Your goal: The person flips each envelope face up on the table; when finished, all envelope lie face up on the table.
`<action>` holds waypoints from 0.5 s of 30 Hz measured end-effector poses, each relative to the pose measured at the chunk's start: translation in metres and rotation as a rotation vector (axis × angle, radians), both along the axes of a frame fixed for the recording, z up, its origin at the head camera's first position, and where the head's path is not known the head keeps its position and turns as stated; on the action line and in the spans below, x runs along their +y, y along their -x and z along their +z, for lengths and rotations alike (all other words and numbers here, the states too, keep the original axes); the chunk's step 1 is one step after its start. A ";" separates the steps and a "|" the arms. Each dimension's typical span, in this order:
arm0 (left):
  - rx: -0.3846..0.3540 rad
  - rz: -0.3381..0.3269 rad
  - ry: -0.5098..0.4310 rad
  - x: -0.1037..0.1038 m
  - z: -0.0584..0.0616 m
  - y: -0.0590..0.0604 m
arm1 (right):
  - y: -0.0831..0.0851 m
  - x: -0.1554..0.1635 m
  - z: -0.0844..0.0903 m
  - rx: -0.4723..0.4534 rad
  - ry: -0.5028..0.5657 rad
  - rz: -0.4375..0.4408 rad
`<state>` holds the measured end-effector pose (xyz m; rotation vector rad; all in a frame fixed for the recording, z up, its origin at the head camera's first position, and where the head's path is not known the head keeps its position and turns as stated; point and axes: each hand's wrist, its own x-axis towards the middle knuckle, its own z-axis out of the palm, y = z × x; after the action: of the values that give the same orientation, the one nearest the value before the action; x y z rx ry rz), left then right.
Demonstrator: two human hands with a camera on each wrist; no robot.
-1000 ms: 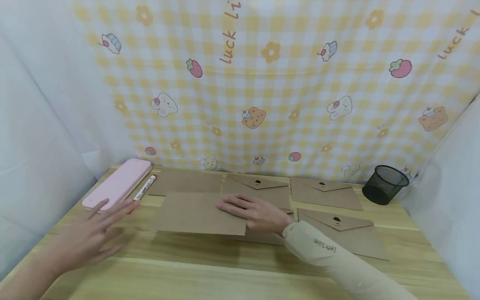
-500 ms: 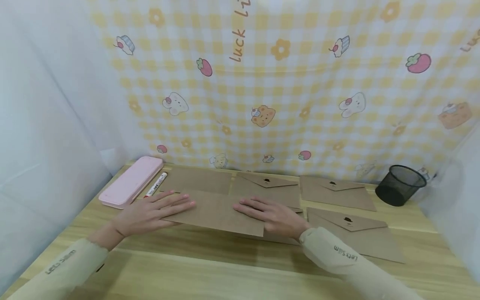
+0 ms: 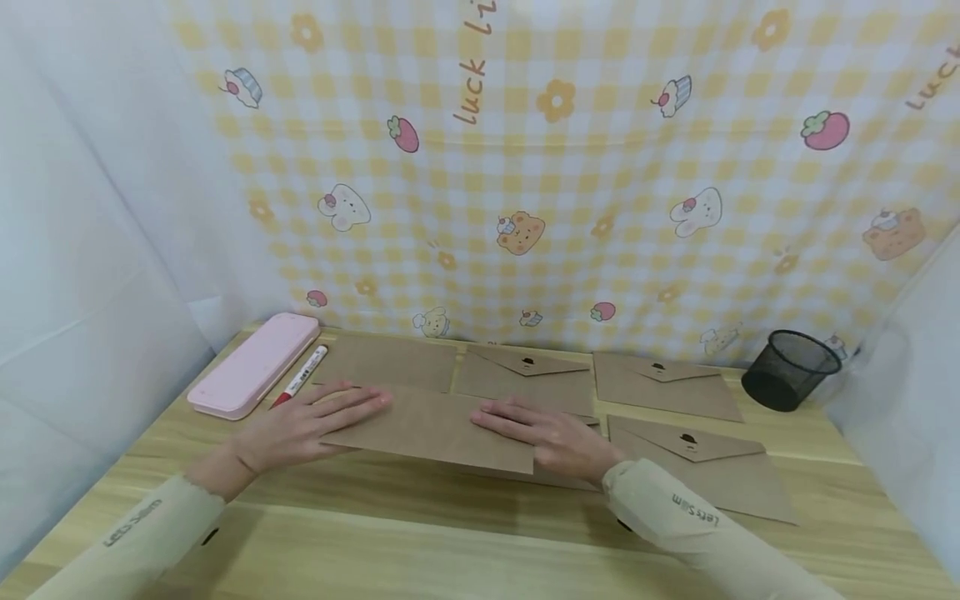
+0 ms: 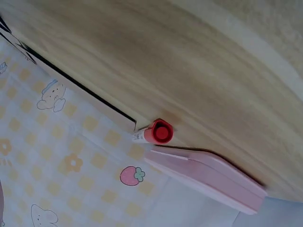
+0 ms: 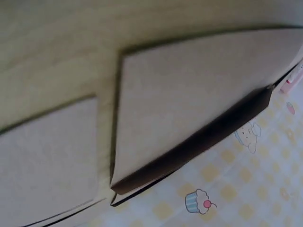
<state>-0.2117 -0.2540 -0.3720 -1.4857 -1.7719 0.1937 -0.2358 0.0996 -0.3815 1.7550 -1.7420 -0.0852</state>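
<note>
In the head view a plain brown paper envelope (image 3: 431, 425) is raised slightly, with shadow under its front edge. My left hand (image 3: 296, 429) holds its left end, fingers stretched across the top and thumb mostly hidden beneath. At the right end my right hand (image 3: 551, 437) grips it likewise, its thumb out of sight. Partly covered by this envelope and my right hand, another envelope (image 3: 525, 479) lies on the table. Neither wrist view shows fingers. In the right wrist view, a pale envelope face (image 5: 199, 104) fills the middle, with a dark strip along its lower edge.
Behind lie a plain envelope (image 3: 390, 362) and two with pointed flaps, one in the middle (image 3: 525, 383), one right (image 3: 660, 387). A flapped envelope (image 3: 697, 467) lies front right. A pink case (image 3: 255, 367) and red-capped marker (image 3: 303, 375) are left; a black mesh cup (image 3: 787, 371) stands right.
My left hand has come in from the left and taken hold of the envelope's left end. My right hand has kept its grip. The last half second shows hardly any movement.
</note>
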 end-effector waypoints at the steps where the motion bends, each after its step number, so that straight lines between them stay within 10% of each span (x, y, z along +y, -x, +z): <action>1: -0.002 0.009 0.012 -0.001 -0.001 0.000 | 0.000 0.000 0.000 -0.018 -0.001 0.003; 7: -0.020 -0.009 -0.005 0.000 0.006 -0.004 | -0.001 0.001 -0.003 -0.215 -0.023 -0.056; 11: -0.061 -0.075 -0.125 0.005 0.023 -0.015 | -0.006 0.000 0.000 -0.584 0.011 -0.198; 15: -0.281 -0.018 -0.343 0.000 0.034 -0.023 | -0.009 -0.011 0.010 -0.860 0.237 -0.284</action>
<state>-0.1883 -0.2537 -0.3381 -1.3242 -1.8946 -0.3292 -0.2270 0.0890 -0.3716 1.4377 -2.4549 0.8328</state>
